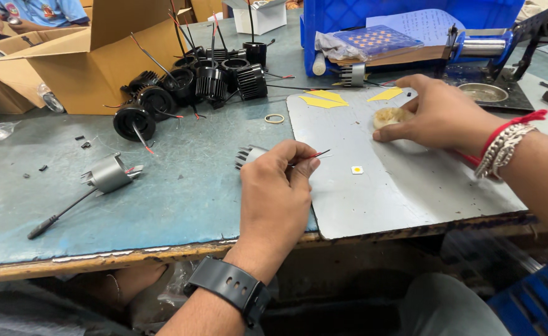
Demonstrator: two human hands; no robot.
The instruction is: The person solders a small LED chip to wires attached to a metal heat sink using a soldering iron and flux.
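Wires (319,153), thin and coloured red and black, are being pinched between the thumb and fingertips of the left hand (277,193). They are sticking out to the right from a small silver finned metal housing (248,155), which is lying on the grey-blue table (180,199) just behind that hand and is partly hidden by it. The left fingers are being held curled shut on the wires, and a black watch (231,287) is being worn on the wrist.

A round, pale tan pad (391,116) is being pressed under the fingertips of the right hand (439,115); whether it is being gripped or only touched cannot be told, as the fingers are bent down over its edge. The pad is resting on a grey metal sheet (398,186) laid on the right part of the table. A small square yellow chip (357,170) is lying on that sheet, between the two hands and apart from both. Yellow paper scraps (322,99) are lying near the sheet's far edge.

Farther back, a cluster of black finned housings (199,84) with wires is being kept beside a cardboard box (93,68). A second silver housing (107,175) is lying to the left, well apart from the hands, and a blue crate (373,25) is standing at the back.
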